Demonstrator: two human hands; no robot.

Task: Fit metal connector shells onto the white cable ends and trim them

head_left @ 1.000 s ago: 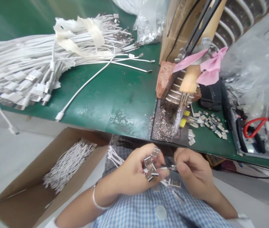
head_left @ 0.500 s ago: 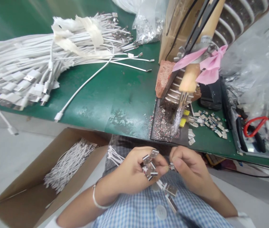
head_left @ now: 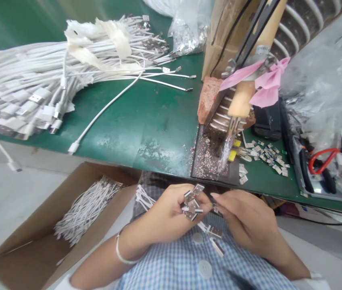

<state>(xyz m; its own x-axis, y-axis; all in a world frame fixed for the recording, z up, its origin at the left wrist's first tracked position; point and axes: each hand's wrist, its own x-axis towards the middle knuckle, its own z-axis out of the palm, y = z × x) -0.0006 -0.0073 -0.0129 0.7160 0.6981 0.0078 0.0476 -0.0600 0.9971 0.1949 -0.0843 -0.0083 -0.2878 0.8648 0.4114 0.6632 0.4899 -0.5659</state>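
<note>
My left hand (head_left: 171, 209) is closed around a bunch of white USB cables (head_left: 145, 197). Bare metal USB plugs (head_left: 193, 203) stick out above its fingers, and two more plugs (head_left: 216, 237) hang below it over the checked apron. At its fingertips is another small metal USB plug (head_left: 215, 208). My right hand (head_left: 243, 221) meets that plug from the other side, its thumb and fingers close about it and the index finger stretched straighter. The exact contact there is partly hidden.
A soldering iron (head_left: 228, 141) leans in a coil holder over a solder-speckled pad (head_left: 204, 157). Loose plug parts (head_left: 269, 155) lie beside it, near red-handled cutters (head_left: 330, 161). Taped cables (head_left: 53, 72) cover the left of the green table (head_left: 159, 117). Below stands a cardboard box (head_left: 16, 262) with cables.
My right index finger has straightened and lifted from its curled pinch, and the right hand has turned slightly. The left hand, still gripping the cables, has shifted a little.
</note>
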